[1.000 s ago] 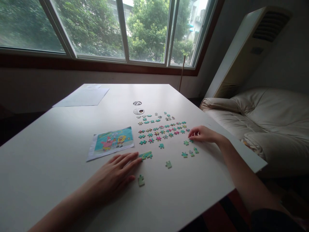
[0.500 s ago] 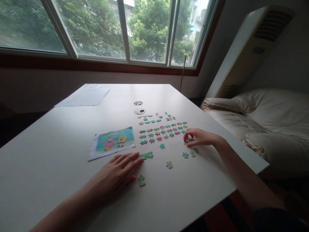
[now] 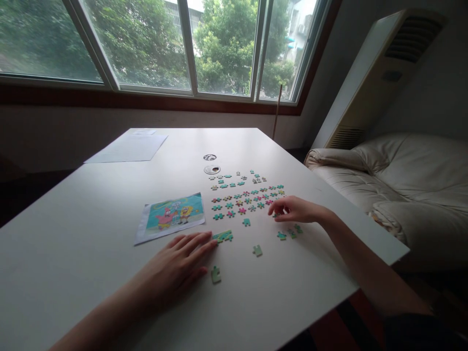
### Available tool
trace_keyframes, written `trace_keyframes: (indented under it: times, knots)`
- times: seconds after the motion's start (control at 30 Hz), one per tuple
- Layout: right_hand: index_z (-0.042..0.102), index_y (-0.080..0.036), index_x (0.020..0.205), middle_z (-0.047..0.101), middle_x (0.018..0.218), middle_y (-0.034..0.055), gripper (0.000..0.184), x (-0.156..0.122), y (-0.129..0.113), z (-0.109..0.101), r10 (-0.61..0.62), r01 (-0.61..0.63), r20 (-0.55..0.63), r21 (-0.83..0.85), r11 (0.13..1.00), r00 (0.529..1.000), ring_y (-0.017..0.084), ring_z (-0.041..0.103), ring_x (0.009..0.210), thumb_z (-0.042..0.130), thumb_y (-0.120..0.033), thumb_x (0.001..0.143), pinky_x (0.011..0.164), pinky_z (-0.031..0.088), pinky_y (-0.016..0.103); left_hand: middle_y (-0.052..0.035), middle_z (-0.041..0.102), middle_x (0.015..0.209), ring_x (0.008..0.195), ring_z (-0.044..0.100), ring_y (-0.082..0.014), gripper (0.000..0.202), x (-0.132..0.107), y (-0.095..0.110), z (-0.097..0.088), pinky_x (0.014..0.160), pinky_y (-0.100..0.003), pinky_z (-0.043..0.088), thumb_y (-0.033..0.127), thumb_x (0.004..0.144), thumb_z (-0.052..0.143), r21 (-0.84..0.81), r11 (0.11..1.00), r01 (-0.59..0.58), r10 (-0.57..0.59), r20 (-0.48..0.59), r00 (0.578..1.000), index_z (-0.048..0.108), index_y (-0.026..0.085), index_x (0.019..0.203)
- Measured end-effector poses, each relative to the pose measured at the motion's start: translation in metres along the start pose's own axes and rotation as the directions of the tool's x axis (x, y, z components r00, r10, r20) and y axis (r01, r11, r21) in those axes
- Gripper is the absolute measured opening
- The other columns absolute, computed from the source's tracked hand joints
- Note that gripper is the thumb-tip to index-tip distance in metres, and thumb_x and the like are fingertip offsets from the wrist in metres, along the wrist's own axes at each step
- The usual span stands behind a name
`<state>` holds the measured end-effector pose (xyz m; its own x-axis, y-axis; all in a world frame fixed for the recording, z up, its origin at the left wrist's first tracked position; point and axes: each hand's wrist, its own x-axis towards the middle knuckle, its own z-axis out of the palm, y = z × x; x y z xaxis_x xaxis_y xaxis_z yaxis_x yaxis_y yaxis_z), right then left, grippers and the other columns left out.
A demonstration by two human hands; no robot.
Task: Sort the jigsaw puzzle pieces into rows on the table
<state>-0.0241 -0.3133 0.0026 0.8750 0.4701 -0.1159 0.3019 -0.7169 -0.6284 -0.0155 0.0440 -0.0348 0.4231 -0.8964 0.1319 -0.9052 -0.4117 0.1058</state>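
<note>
My left hand point(image 3: 175, 265) lies flat and open on the white table point(image 3: 91, 234), fingertips touching a small joined strip of green puzzle pieces point(image 3: 224, 236). A single pale green piece point(image 3: 215, 275) lies just right of that hand. My right hand point(image 3: 294, 209) hovers low over the table with fingers curled in a pinch on a green puzzle piece point(image 3: 277, 214). Rows of several loose teal and pink pieces point(image 3: 245, 199) are spread beyond it. A printed cartoon reference picture point(image 3: 171, 220) lies left of the pieces.
Three loose pieces point(image 3: 290, 233) lie under my right wrist and one more piece point(image 3: 257, 250) nearer. White paper sheets point(image 3: 127, 147) lie at the far left. Two round cable holes point(image 3: 211, 169) sit mid-table. A cream sofa point(image 3: 395, 180) stands right of the table edge.
My right hand closed on a green piece at the right end of the spread and carried it leftward. My left hand stayed put on the joined strip.
</note>
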Motion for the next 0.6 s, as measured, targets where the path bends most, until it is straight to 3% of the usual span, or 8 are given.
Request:
trace_keyframes:
  times: [0.2, 0.37, 0.6]
  knots:
    - [0.065, -0.018, 0.083, 0.063, 0.078, 0.0014, 0.013, 0.017, -0.027, 0.017, -0.089, 0.092, -0.14, 0.018, 0.996, 0.986, 0.011, 0.054, 0.07, 0.058, -0.025, 0.075, 0.061, 0.04, 0.021, -0.0056, 0.042, 0.132, 0.116, 0.041, -0.024, 0.042, -0.001, 0.001, 0.0, 0.095, -0.038, 0.035, 0.033, 0.088, 0.038, -0.002, 1.0, 0.01, -0.01, -0.008, 1.0, 0.036, 0.026, 0.129]
    - [0.063, -0.016, 0.079, 0.063, 0.071, 0.0006, 0.01, 0.031, -0.049, 0.033, -0.066, 0.093, -0.184, 0.14, 0.986, 0.981, 0.01, 0.057, 0.064, 0.06, -0.023, 0.073, 0.057, 0.043, 0.02, -0.006, 0.041, 0.132, 0.117, 0.041, -0.0237, 0.041, 0.0, 0.003, -0.001, 0.095, -0.038, 0.034, 0.033, 0.088, 0.038, 0.008, 1.0, 0.006, -0.006, 0.006, 1.0, 0.037, 0.025, 0.128]
    - [0.059, -0.015, 0.078, 0.064, 0.067, 0.0016, 0.009, 0.047, -0.057, 0.062, 0.028, 0.022, -0.114, 0.413, 0.911, 0.993, 0.012, 0.061, 0.062, 0.056, -0.014, 0.069, 0.057, 0.047, 0.021, -0.0073, 0.042, 0.131, 0.116, 0.04, -0.0236, 0.039, 0.0, 0.003, -0.003, 0.094, -0.039, 0.035, 0.032, 0.089, 0.037, 0.017, 1.0, 0.006, -0.007, 0.033, 0.999, 0.038, 0.024, 0.127]
